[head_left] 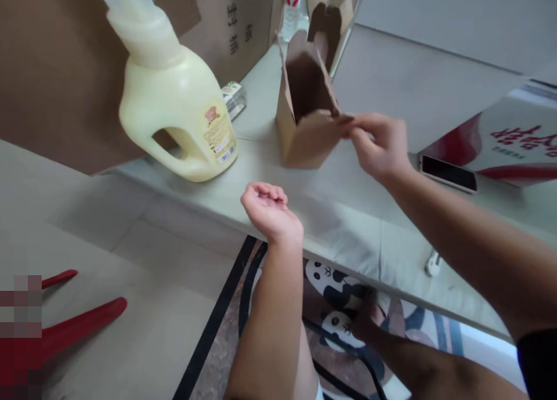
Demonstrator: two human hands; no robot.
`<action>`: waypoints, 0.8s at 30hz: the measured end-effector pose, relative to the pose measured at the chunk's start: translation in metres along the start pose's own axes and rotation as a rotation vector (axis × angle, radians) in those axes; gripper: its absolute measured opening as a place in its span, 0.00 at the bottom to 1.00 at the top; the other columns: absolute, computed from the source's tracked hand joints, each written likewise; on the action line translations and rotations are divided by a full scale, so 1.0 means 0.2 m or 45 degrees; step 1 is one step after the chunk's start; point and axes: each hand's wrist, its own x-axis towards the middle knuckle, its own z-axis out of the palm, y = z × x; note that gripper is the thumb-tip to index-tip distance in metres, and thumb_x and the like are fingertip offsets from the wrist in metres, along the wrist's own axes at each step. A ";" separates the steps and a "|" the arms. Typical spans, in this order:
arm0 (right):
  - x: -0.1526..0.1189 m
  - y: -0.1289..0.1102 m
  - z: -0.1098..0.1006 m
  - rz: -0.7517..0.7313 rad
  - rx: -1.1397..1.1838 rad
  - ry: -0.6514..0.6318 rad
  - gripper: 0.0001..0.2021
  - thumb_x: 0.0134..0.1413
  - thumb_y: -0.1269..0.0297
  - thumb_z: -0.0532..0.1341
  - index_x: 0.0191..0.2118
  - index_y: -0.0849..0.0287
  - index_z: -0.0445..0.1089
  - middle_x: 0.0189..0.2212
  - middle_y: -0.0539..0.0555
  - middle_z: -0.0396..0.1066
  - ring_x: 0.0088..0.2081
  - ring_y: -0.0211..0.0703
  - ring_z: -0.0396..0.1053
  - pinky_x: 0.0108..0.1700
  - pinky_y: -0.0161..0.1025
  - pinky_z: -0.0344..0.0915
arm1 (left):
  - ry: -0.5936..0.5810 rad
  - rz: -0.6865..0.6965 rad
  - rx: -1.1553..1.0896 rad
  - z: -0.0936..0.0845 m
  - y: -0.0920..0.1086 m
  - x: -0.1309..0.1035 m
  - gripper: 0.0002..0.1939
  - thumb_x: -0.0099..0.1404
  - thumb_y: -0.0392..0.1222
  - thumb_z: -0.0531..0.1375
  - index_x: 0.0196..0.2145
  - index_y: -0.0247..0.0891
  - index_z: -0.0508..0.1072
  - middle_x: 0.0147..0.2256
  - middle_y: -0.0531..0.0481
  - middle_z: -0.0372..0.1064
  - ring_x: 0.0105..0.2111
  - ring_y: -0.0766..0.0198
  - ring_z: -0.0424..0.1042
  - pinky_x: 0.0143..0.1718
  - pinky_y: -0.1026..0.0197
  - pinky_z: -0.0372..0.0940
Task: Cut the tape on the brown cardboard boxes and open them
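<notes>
A brown kraft-paper takeout box (304, 127) stands upright on the pale ledge, its top flaps spread. My right hand (378, 141) pinches the corner of its near flap between thumb and fingers. My left hand (272, 211) hovers over the ledge's front edge in front of the box, palm up. Its fingers are curled in, with nothing seen in them. Left of the box is a large pale yellow jug (178, 112) with a handle hole and a label. Behind the near box sits a second open kraft-paper box (333, 22), partly hidden.
A large cardboard carton (65, 69) stands at the left. Beyond the boxes is a clear bottle (291, 11). A phone (448, 173) leans by a red and white carton (513, 139) at the right. A panda-patterned mat (331, 295) lies below the ledge.
</notes>
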 end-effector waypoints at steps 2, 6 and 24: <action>-0.29 -0.04 -0.22 -0.111 0.156 0.082 0.11 0.55 0.72 0.58 0.27 0.54 0.76 0.31 0.50 0.80 0.37 0.48 0.79 0.42 0.47 0.73 | -0.010 0.082 0.023 -0.01 -0.01 0.01 0.12 0.64 0.39 0.47 0.23 0.39 0.56 0.22 0.55 0.50 0.21 0.69 0.57 0.25 0.64 0.51; -0.80 -0.11 -0.55 -0.118 0.220 0.202 0.10 0.55 0.69 0.59 0.29 0.49 0.76 0.33 0.48 0.81 0.28 0.48 0.76 0.34 0.53 0.65 | -0.208 0.140 0.204 0.01 -0.11 0.00 0.12 0.66 0.44 0.47 0.30 0.40 0.65 0.34 0.49 0.67 0.36 0.66 0.71 0.36 0.63 0.61; -1.28 0.07 -0.84 0.119 0.016 0.134 0.21 0.61 0.70 0.58 0.58 0.54 0.72 0.58 0.59 0.73 0.57 0.50 0.75 0.56 0.45 0.77 | -0.965 0.892 0.636 0.06 -0.53 -0.31 0.12 0.68 0.35 0.51 0.31 0.36 0.73 0.31 0.48 0.71 0.36 0.61 0.72 0.44 0.56 0.65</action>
